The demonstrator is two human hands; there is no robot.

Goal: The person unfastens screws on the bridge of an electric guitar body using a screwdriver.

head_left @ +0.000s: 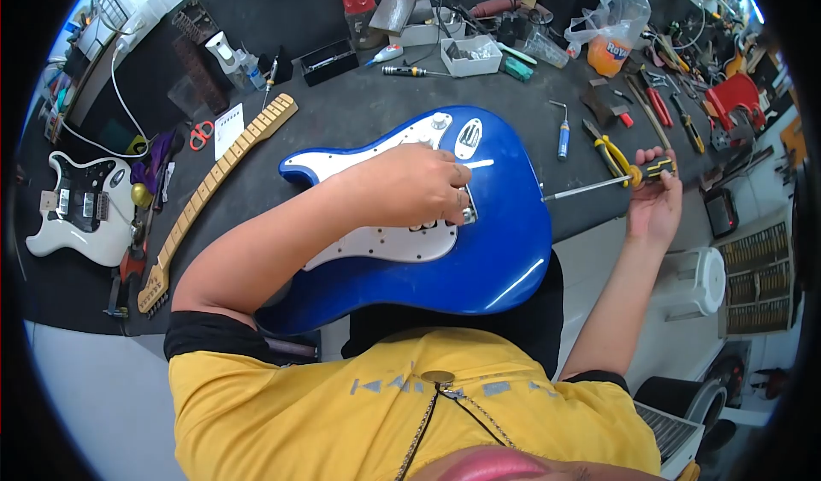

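A glossy blue electric guitar body (513,259) with a white pickguard (376,244) lies across the table's front edge and my lap. My left hand (419,186) rests on the body by the metal bridge, its fingers curled down; what they grip, if anything, is hidden. In my right hand (656,192) is a screwdriver (590,190) with a black and yellow handle. The tip of its long shaft meets the strap-button spot on the body's right end. Beyond the left end of the body lies a detached maple guitar neck (205,190).
A white guitar body (81,212) sits at the left. Yellow-handled pliers (609,152) and a small blue screwdriver (564,139) lie near my right hand. Behind are a white parts box (472,64), a black tray (329,62) and an orange drink bottle (611,41). A white stool (705,280) stands right.
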